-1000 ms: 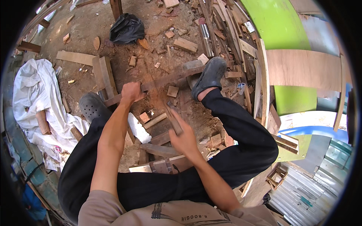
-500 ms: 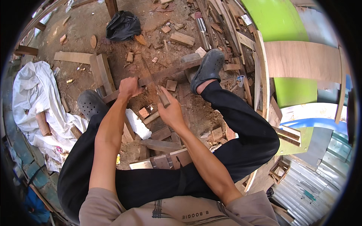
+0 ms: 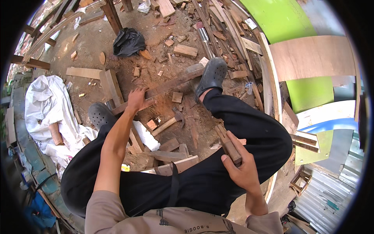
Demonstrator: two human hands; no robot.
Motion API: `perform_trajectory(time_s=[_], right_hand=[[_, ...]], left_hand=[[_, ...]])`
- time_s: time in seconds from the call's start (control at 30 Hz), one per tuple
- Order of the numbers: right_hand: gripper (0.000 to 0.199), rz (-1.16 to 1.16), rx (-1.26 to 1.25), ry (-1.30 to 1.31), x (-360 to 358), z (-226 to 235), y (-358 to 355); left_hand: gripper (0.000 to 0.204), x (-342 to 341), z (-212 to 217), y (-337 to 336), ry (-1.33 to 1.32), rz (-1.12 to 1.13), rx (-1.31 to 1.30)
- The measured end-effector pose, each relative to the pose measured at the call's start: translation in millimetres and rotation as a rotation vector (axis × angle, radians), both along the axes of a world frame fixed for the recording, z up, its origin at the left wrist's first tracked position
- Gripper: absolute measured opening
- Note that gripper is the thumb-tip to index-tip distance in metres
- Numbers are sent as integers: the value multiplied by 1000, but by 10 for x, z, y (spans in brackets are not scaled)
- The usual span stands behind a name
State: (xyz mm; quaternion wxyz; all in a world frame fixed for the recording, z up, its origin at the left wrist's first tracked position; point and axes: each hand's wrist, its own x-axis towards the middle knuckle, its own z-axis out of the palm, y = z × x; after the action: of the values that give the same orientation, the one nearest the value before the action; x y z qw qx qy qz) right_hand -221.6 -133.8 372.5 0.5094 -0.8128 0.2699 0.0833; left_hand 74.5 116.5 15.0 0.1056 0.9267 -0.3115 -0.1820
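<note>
A long brown wooden beam (image 3: 177,82) lies slantwise across the ground between my feet. My left hand (image 3: 137,98) is curled over its left part. A short wood end (image 3: 149,102) sticks out beside that hand; whether it joins the beam I cannot tell. Above my right thigh, my right hand (image 3: 243,165) grips a stout brown wooden handle (image 3: 228,145), thumb on one side and fingers along the other. No blade can be made out on it from this angle. A hammer (image 3: 167,125) with a pale wooden shaft lies on the dirt below the beam.
Wood offcuts (image 3: 186,50) and a white foam piece (image 3: 146,135) litter the dirt. A black plastic bag (image 3: 128,41) lies ahead, a white sack (image 3: 44,105) at left. Long boards (image 3: 270,74) edge the right side. My clogs (image 3: 213,74) stand near the beam.
My right hand has drawn away from the beam, back and right to above my thigh, taking the wooden-handled blade tool along. The hammer's head now shows. My left hand stays at the beam.
</note>
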Motion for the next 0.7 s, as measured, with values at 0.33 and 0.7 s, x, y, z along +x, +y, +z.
perform_trajectory(time_s=[0.33, 0.7], right_hand=[[77, 89, 153, -113, 153, 495, -323], [71, 127, 92, -133, 170, 499, -241]], left_hand=[[97, -1173, 201, -780, -29, -239, 335], [62, -919, 87, -179, -251, 77, -163]])
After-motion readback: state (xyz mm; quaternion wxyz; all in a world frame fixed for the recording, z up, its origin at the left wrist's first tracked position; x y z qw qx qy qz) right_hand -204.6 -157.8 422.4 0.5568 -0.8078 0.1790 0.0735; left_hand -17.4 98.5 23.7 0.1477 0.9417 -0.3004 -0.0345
